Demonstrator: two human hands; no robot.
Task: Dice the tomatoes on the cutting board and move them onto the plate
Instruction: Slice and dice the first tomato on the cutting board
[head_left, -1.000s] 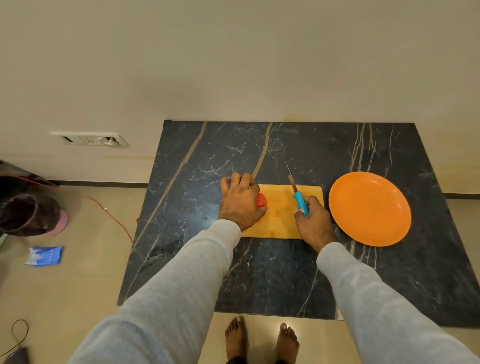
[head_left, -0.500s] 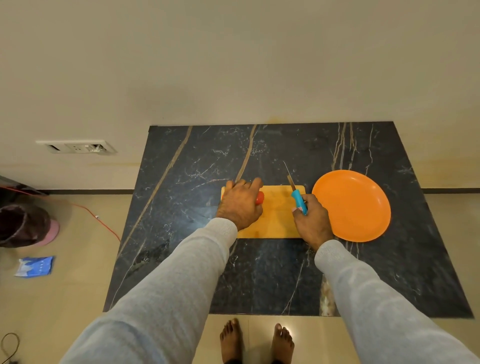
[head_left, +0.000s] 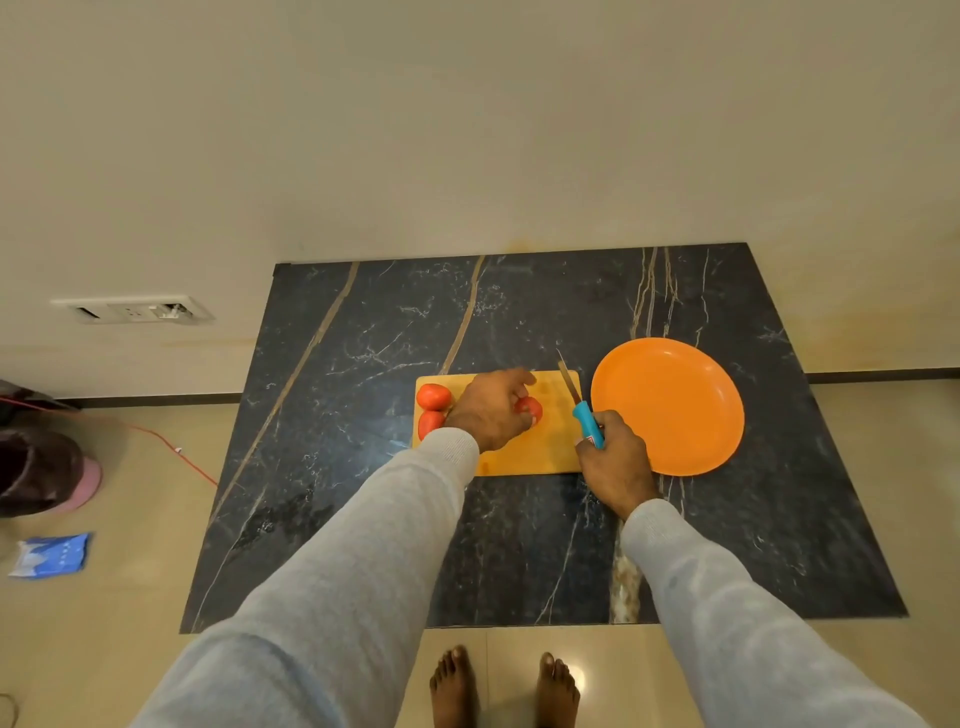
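Note:
A yellow-orange cutting board (head_left: 540, 452) lies on the dark marble slab. Two whole red tomatoes (head_left: 433, 396) (head_left: 429, 422) sit at the board's left end. My left hand (head_left: 491, 408) is shut on a third tomato (head_left: 531, 409) near the board's middle, and it hides most of that tomato. My right hand (head_left: 615, 460) grips a knife (head_left: 581, 405) by its blue handle at the board's right edge, blade pointing away from me. An empty orange plate (head_left: 670, 405) rests just right of the board.
The dark marble slab (head_left: 363, 467) meets a cream wall at the back. My bare feet (head_left: 504, 686) stand at its front edge. On the floor at left are a dark bin (head_left: 36, 473), a red cord (head_left: 171, 447) and a blue packet (head_left: 49, 553).
My left hand has drawn one tomato rightward to the board's middle, uncovering two tomatoes at the left end. My right hand keeps the knife at the board's right edge.

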